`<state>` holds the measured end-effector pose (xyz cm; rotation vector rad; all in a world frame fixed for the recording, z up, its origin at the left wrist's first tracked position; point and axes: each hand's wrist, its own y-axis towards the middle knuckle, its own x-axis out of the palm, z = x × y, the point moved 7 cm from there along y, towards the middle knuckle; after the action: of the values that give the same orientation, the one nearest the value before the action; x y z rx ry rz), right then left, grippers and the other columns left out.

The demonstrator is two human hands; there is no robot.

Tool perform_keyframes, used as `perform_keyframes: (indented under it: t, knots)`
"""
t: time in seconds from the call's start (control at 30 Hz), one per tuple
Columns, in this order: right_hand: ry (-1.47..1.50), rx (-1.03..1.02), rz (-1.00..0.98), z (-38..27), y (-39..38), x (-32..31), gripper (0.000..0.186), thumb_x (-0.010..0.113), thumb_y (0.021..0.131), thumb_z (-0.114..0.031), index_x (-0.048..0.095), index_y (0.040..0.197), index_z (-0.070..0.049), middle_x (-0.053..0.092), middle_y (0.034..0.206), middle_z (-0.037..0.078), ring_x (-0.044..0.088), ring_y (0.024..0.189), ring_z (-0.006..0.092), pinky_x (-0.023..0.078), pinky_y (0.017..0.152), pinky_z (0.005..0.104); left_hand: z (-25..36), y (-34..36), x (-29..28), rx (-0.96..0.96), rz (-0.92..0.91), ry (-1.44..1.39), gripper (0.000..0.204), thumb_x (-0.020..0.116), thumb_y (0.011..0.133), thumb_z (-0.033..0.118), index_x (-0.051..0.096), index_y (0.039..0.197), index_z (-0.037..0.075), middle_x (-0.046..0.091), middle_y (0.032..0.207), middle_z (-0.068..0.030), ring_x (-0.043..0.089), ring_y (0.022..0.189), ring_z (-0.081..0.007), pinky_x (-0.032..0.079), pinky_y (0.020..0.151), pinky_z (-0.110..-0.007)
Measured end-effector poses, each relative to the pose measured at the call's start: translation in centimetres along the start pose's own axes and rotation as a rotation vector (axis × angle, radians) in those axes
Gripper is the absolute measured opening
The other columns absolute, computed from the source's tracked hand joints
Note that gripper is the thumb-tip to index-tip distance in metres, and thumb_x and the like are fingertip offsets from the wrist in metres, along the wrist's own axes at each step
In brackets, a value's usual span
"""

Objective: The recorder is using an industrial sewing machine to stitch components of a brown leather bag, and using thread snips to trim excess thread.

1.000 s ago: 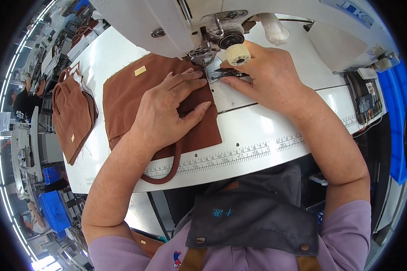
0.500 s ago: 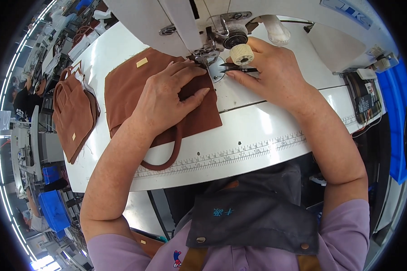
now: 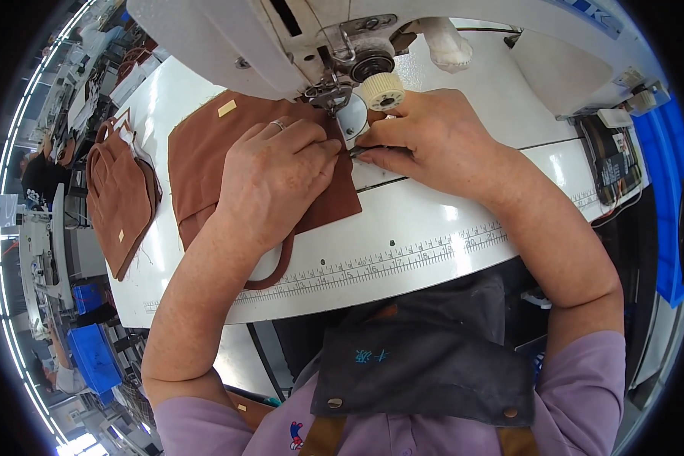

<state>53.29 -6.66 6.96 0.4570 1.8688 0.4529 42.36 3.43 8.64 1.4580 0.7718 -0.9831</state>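
A brown fabric bag panel (image 3: 197, 163) with a small pale label lies on the sewing table, its right edge beside the machine's presser foot (image 3: 330, 99). My left hand (image 3: 270, 178) rests on the panel, thumb and fingertips pinched together at that edge. Under the hand a brown looped handle (image 3: 283, 262) hangs toward the table's front. My right hand (image 3: 444, 144) is closed around small dark thread snips (image 3: 355, 153), whose tips meet the panel edge by my left fingertips. Most of the snips is hidden by the fingers.
The white sewing machine head (image 3: 296, 45) hangs over the work, with a cream knob (image 3: 383, 92) close above my right hand. More brown bag pieces (image 3: 121, 201) lie at the table's left. A printed ruler (image 3: 372, 270) runs along the front edge; a blue bin (image 3: 665, 197) stands right.
My right hand has moved the snips left and nearer me, up to the panel edge. My left fingers have drawn together into a pinch there. The panel has shifted slightly left.
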Motion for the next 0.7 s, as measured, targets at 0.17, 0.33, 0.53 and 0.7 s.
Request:
perform_keyframes:
  t: [0.17,0.33,0.53,0.7]
  knots:
    - [-0.072,-0.022,0.021,-0.3,-0.1,0.2,0.014,0.076,0.082,-0.025,0.073,0.084,-0.011,0.065,0.089,0.003,0.068,0.074,0.0282,0.054,0.064,0.0425,-0.2,0.4,0.2,0.013,0.032,-0.062,0.007,0.075,0.075,0.006,0.073,0.081,0.005,0.068,0.088,-0.0032,0.067,0.081,-0.0206,0.056,0.074,-0.036]
    - [-0.112,-0.018,0.002,-0.6,-0.2,0.1,0.017,0.075,0.083,-0.026,0.07,0.079,-0.009,0.064,0.088,0.004,0.068,0.074,0.0286,0.054,0.064,0.0429,0.0,0.8,0.3,0.126,-0.127,-0.058,0.021,0.078,0.071,0.003,0.077,0.092,0.005,0.071,0.094,-0.0045,0.069,0.089,-0.0238,0.058,0.079,-0.035]
    - [-0.095,0.01,-0.01,-0.5,-0.1,0.1,0.017,0.075,0.084,-0.026,0.071,0.081,-0.01,0.064,0.089,0.003,0.068,0.075,0.0284,0.054,0.064,0.0425,0.5,-0.4,-0.1,0.16,-0.259,0.058,0.031,0.076,0.075,0.01,0.075,0.106,0.002,0.068,0.112,-0.0071,0.068,0.096,-0.0282,0.056,0.086,-0.037]
    - [-0.035,0.01,0.054,-0.1,-0.3,-0.4,0.016,0.076,0.084,-0.026,0.072,0.087,-0.011,0.064,0.089,0.003,0.068,0.075,0.028,0.054,0.064,0.0423,1.6,-1.7,-0.5,-0.035,-0.201,-0.136,0.053,0.078,0.077,0.023,0.067,0.12,-0.005,0.061,0.126,-0.0185,0.062,0.118,-0.035,0.05,0.105,-0.051]
